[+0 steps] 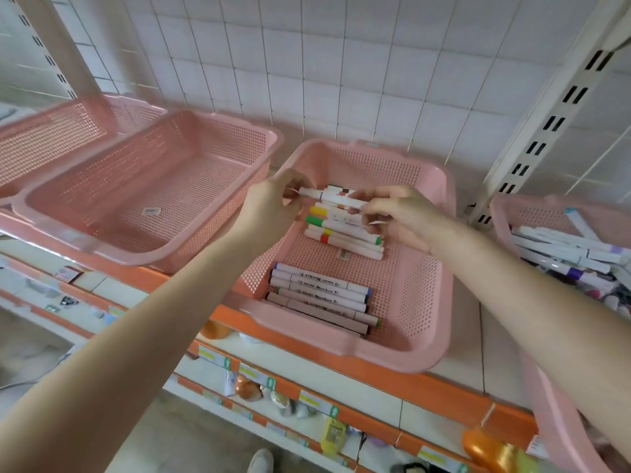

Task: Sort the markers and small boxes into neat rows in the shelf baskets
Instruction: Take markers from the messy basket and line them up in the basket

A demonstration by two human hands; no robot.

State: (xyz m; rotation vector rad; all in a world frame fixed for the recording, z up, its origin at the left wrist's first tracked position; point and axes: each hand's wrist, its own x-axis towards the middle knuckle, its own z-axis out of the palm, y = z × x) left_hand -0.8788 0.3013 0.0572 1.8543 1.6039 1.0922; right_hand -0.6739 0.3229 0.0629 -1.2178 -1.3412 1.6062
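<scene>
Head view, inspected from the grip outward: the left hand [273, 203] pinches the left end of a white marker [333, 197] between thumb and fingertips. The right hand [392, 216] pinches the marker's right end with fingers curled. The marker is held level and crosswise, just above the far part of the middle basket [423, 278]. Whether the right hand holds a second item under its fingers cannot be told. Directly beneath the held marker lies the far row [345, 233]: several white-bodied markers side by side and touching, with yellow, green and red-orange bands showing. A small label [345, 254] sits on the mesh floor at this row's near edge. Apart from it, against the front wall of the same basket, lies the near row [321, 297]: several markers, pale grey to brownish, side by side, with script lettering on the barrels and one blue cap showing. To the left, the left basket [222, 145], pink mesh, contains a small sticker [150, 210] on its floor. A further pink basket [61, 131] is partly hidden behind it; its contents are not visible. To the right, the right basket [532, 216] contains a loose heap of white markers [560, 247], lying crossed and unsorted, some with purple bands. The baskets stand on a white shelf [471, 336] with an orange front edge [426, 387]. Lower shelves [273, 425] carry price tags and small goods, too blurred to identify. A slotted upright [553, 121] stands behind the right basket.
</scene>
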